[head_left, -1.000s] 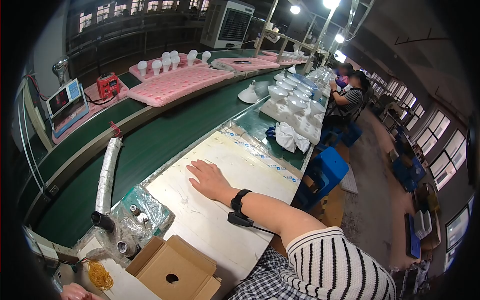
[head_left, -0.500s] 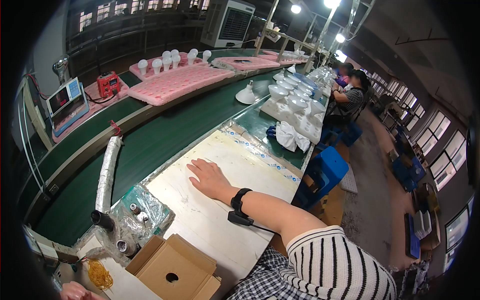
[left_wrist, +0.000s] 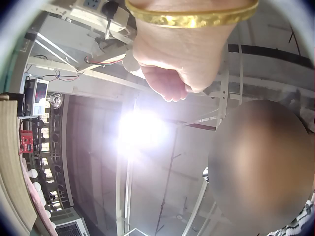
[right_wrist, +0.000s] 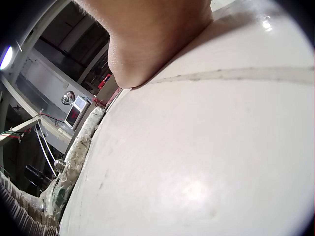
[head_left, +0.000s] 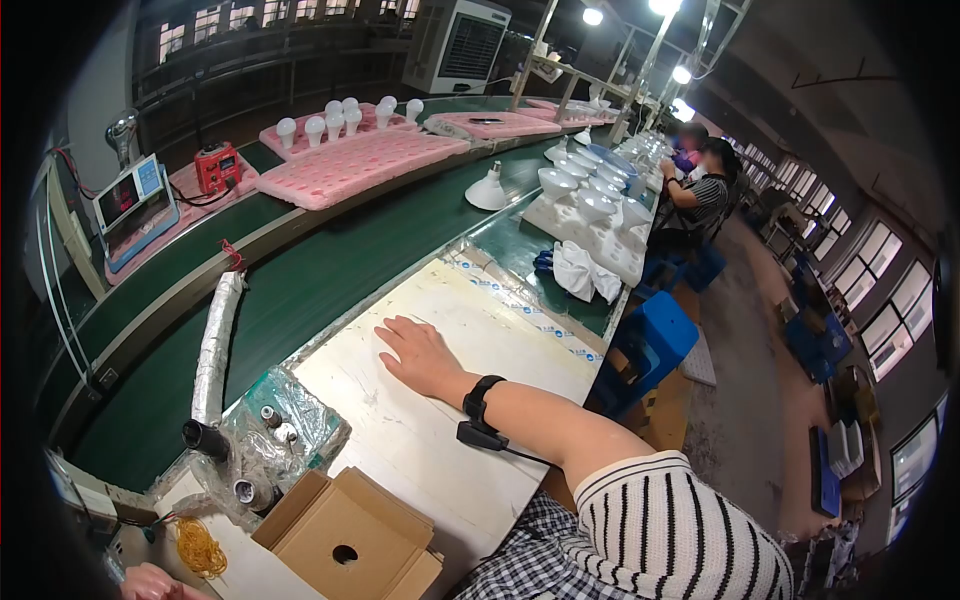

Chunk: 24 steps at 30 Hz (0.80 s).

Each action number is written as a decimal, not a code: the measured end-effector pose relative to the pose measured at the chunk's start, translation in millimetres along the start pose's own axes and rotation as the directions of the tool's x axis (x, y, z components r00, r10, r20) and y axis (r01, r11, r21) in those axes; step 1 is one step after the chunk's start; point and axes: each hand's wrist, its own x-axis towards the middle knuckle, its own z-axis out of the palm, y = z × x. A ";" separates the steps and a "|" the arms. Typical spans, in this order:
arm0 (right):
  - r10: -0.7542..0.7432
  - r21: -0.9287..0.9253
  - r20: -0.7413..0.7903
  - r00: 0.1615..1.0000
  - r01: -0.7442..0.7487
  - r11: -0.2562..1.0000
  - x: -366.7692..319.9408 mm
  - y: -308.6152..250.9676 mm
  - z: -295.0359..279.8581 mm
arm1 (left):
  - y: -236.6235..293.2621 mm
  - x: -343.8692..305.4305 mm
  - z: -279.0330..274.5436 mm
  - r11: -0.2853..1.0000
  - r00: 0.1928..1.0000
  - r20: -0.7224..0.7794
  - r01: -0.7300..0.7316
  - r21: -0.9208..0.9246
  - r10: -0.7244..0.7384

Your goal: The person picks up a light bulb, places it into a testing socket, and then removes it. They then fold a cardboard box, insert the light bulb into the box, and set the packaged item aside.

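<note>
My right hand lies palm down on the white board, its fingers spread and relaxed. The right wrist view shows the heel of that hand resting on the same pale surface. At the lower left of the head view, my left hand is partly cut off, near a bundle of yellow wire. In the left wrist view the left hand has loosely curled fingers, with nothing visible in them. A cardboard box with a round hole stands between the hands.
A white cone-shaped lamp stands on the green conveyor belt. Beyond the board are a foam tray of lamp cups and a white cloth. Bulbs stand in pink foam. A foil-wrapped tube rises left.
The cone-shaped lamp has shifted slightly left and nearer along the belt. Both hands have stayed in place.
</note>
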 end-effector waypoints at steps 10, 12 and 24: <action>-0.006 0.001 -0.005 1.000 0.006 1.000 -0.1 0.3 0.7 | -0.9 0.2 -0.2 1.000 1.000 0.018 -0.005 0.002 0.005; -0.006 0.001 -0.006 1.000 0.006 1.000 -0.1 0.6 0.8 | -1.0 0.2 -0.3 1.000 1.000 0.022 -0.008 -0.005 0.009; -0.040 -0.018 -0.078 0.996 0.038 0.999 -0.6 2.1 5.0 | -0.4 -0.7 1.8 1.000 1.000 0.021 0.000 -0.025 0.001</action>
